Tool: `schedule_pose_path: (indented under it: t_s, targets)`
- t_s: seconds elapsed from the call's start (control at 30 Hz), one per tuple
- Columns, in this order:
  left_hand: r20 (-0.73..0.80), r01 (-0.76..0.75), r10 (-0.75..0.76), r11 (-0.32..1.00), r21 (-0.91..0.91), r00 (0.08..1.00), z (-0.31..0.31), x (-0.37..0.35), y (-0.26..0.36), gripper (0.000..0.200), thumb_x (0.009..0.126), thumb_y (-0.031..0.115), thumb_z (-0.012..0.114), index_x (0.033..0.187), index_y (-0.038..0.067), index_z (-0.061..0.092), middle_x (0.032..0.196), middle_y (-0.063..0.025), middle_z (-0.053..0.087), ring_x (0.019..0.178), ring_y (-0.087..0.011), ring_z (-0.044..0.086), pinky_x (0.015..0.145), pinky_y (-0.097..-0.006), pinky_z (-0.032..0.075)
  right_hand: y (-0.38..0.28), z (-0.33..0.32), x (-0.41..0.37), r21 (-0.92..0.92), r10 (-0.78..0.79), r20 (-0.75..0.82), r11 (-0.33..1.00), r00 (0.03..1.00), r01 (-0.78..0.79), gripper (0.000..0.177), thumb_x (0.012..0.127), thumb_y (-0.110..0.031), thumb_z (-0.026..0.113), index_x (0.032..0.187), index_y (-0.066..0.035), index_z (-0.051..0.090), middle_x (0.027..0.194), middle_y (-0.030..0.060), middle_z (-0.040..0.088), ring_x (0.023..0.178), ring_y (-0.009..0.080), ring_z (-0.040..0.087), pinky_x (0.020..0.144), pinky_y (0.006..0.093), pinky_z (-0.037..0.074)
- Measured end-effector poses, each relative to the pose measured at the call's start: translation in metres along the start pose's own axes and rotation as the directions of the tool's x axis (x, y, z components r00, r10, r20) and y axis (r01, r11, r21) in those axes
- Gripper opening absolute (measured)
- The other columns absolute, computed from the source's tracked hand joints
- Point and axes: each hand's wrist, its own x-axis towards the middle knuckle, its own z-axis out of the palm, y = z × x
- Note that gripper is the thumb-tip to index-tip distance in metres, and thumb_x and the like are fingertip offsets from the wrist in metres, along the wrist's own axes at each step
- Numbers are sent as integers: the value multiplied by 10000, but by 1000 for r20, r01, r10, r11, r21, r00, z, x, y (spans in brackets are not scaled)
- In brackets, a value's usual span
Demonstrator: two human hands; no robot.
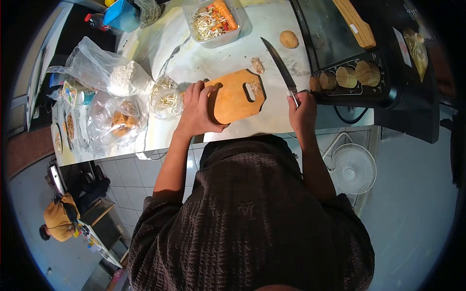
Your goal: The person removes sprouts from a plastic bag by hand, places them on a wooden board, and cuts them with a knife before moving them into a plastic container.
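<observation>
My left hand (198, 110) grips the left end of a wooden cutting board (235, 99), thumb at the near edge and fingers over the far side. A few pale scraps lie by the board's handle slot. My right hand (303, 112) is closed round the handle of a kitchen knife (280, 62), whose dark blade points away and to the left, apart from the board. Beyond the board sits a small heap of shreds (257, 65). A potato (289, 39) rests farther back. Beside my left hand is a clear bag of bean sprouts (167, 100).
A plastic container (213, 42) at the back holds bean sprouts and carrots. Plastic bags (128, 80) crowd the left of the counter. To the right stands a black stove (383, 94) with wooden knobs. Below are a white fan (350, 169) and, far left, another person (63, 218).
</observation>
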Motion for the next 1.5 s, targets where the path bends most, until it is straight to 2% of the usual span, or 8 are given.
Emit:
schedule_pose_path:
  t_s: [0.17,0.47,0.7,0.93,1.13,1.2,1.3,1.5]
  targets:
    - [52,26,-25,999,-28,998,0,-4,-2,1043,430,387,882,1334,92,454,1346,-252,412,1274,-461,372,1065,-547,315,-25,0,7,-268,-148,-159,958,976,102,297,814,-110,734,1052,-18,582,1042,183,569,931,382,570,805,442,469]
    - [95,29,-21,996,-81,995,-6,-6,-9,1083,492,477,900,1393,94,439,1437,-248,383,1353,-476,330,1117,-559,287,-95,27,77,132,-217,33,969,976,211,344,856,-87,682,1196,-63,633,1060,180,598,993,377,586,879,410,487]
    - [-84,-10,-6,982,-187,996,-19,-21,0,933,649,482,853,1395,79,462,1435,-234,401,1341,-466,353,1116,-555,303,-79,47,99,2,-278,267,957,922,288,374,860,-139,719,1227,-98,663,1036,155,584,949,313,603,859,365,502]
    - [-171,17,-59,971,-238,984,-30,-34,-10,853,691,395,849,1369,38,476,1392,-220,453,1326,-447,378,1112,-527,313,-52,71,100,130,-402,141,914,905,385,244,879,-76,681,1120,-38,679,974,145,591,882,297,595,795,368,490]
    - [-220,86,-131,975,-203,967,-46,-36,-28,797,725,385,837,1352,33,492,1381,-215,465,1326,-435,388,1106,-505,313,-58,72,106,332,231,165,902,959,-275,148,908,-67,627,1037,-9,668,858,150,612,818,280,598,768,350,485]
    - [-231,91,-137,975,-201,963,-48,-39,-32,784,734,389,833,1347,31,499,1385,-215,464,1324,-423,396,1108,-494,312,-47,70,105,-50,-325,-58,945,944,323,182,925,-81,612,1073,17,655,812,129,607,773,222,595,737,328,488]
    - [-263,119,-174,970,-212,949,-52,-38,-31,760,740,364,834,1343,35,506,1371,-210,474,1306,-402,417,1099,-485,325,-55,64,100,370,41,102,926,994,-77,196,931,-90,620,1088,22,656,855,114,633,775,178,603,713,311,495]
    - [-289,127,-170,979,-162,942,-40,-35,-30,746,731,341,840,1333,45,512,1353,-196,486,1279,-389,435,1071,-485,334,-129,50,37,411,-291,120,885,949,220,186,883,-110,640,1043,-39,701,957,144,684,887,329,632,807,396,508]
